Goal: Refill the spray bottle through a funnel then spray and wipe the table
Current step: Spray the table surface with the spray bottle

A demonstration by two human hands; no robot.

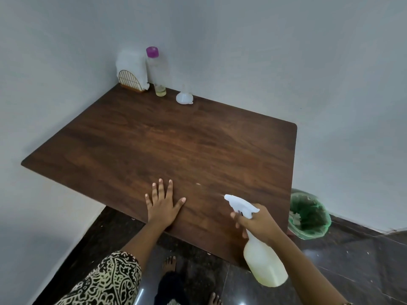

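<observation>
Head view. My right hand (257, 223) is wrapped around the neck of the translucent plastic spray bottle with white trigger head and pale yellow liquid (263, 260), fingers on the trigger, held over the near right corner of the dark brown wooden table (154, 139). Bottle's long axis tilts, base toward me, nozzle aimed left and away across the tabletop. No label or writing readable. My left hand (164, 205) lies flat, fingers spread, at the near edge, empty. Far corner: clear tall bottle with purple cap (155, 71); small white plastic funnel (184, 96), mouth down, just beside it.
</observation>
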